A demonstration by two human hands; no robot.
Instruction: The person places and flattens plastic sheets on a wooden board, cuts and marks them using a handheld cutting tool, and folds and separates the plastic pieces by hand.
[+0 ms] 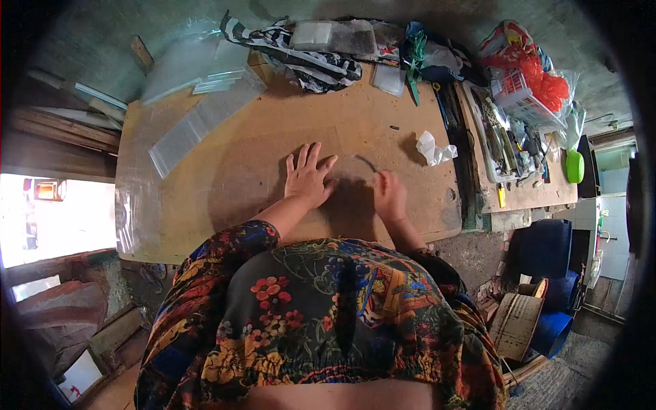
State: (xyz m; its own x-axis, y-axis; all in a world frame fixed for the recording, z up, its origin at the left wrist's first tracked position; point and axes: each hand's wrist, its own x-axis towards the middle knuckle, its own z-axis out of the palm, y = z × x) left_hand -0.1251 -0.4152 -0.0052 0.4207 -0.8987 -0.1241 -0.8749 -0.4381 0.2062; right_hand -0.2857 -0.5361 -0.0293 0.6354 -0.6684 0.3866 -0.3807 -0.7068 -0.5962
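Note:
My left hand [309,179] lies flat on the wooden tabletop [266,147], palm down with its fingers apart. To its right, my right hand [389,197] is closed and somewhat blurred. A thin dark strip [366,162] reaches from the fingertips of my right hand up and to the left; it looks pinched there. A small dark piece [394,128] rests on the wood beyond my right hand. Crumpled white paper [435,149] sits to the right of both hands.
Clear plastic sheets [198,130] lie at the left. Along the back are a striped cloth [294,58] and plastic boxes [311,34]. On the right stand a tool tray [502,147], a white basket [523,99] with red bags, and a green bottle [575,167].

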